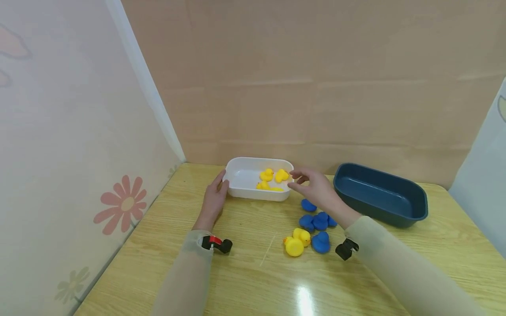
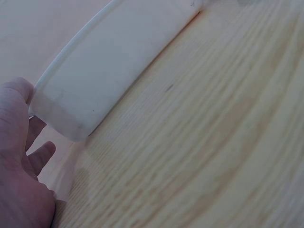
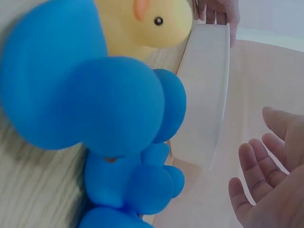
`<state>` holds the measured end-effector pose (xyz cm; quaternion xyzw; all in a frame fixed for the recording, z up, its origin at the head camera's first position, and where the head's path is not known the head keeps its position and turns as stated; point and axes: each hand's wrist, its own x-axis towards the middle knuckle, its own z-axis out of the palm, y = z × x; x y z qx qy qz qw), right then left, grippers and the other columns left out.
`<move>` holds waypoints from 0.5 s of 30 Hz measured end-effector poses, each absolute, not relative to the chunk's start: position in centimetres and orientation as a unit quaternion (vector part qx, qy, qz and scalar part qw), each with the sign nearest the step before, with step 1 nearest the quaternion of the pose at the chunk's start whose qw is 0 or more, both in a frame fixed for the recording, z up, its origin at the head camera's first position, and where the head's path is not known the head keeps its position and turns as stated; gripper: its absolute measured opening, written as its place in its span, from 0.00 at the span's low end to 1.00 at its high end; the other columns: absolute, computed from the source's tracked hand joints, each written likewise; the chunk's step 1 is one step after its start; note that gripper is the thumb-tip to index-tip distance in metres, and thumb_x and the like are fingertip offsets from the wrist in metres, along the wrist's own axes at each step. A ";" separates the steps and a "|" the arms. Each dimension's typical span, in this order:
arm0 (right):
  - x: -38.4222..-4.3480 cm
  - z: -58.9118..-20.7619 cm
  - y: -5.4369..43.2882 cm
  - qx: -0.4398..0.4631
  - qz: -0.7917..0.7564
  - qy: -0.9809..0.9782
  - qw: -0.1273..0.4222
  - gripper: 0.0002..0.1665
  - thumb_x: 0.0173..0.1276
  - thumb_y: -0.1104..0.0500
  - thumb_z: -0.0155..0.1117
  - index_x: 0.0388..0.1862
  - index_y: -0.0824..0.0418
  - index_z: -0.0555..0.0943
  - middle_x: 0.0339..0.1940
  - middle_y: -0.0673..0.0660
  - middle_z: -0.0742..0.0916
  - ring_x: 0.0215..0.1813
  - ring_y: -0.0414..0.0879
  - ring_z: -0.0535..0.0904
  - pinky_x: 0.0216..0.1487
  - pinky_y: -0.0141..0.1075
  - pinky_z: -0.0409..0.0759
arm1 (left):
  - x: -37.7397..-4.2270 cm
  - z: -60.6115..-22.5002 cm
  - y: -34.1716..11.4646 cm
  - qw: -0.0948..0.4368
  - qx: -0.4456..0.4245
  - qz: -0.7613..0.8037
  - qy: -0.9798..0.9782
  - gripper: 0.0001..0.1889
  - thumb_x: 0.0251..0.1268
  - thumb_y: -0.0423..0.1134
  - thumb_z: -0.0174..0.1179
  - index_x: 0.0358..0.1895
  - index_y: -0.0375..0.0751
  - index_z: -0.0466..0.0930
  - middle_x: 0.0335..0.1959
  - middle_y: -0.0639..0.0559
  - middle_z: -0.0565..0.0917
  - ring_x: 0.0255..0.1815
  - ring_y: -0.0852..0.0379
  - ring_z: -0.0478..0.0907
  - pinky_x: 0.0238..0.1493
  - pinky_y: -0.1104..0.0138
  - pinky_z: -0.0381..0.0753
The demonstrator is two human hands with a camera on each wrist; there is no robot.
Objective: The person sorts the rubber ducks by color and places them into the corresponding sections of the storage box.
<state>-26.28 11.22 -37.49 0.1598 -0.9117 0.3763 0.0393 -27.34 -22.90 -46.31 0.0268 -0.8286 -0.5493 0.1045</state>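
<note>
One white tray [image 1: 253, 193] stood on the table [image 1: 245, 263], with four yellow ducks [image 1: 266, 175] visible inside, one mostly hidden by the near wall. The left hand [image 1: 215, 197] rested against its left end, fingers fairly straight; the right hand [image 1: 319, 189], beside the right end, held nothing, thumb and fingertips apart. Two more yellow ducks [image 1: 294, 247] and five visible blue ducks [image 1: 320, 242] lay in front; one dark tub [image 1: 375, 193] stood to the right

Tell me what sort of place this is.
Probably a small, screened-off tabletop workspace indoors: a wooden table, brown backing behind it, and a flower-printed panel along the left side.
</note>
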 end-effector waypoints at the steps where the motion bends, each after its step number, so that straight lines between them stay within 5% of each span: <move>1: -26.0 -37.4 11.4 0.163 0.376 -0.912 0.038 0.26 0.79 0.51 0.75 0.70 0.60 0.85 0.63 0.60 0.88 0.59 0.57 0.84 0.56 0.53 0.88 | -27.4 -46.3 -22.9 0.104 0.028 -0.548 -0.829 0.31 0.90 0.54 0.50 0.88 0.55 0.65 0.87 0.49 0.66 0.90 0.41 0.52 0.88 0.40 0.43; 15: -22.6 -37.7 13.8 0.204 0.363 -0.909 0.021 0.30 0.78 0.49 0.77 0.73 0.58 0.84 0.68 0.58 0.88 0.64 0.58 0.85 0.60 0.58 0.86 | -27.6 -46.3 -23.1 0.095 0.028 -0.542 -0.834 0.31 0.91 0.54 0.49 0.89 0.57 0.63 0.88 0.51 0.64 0.91 0.42 0.50 0.88 0.40 0.41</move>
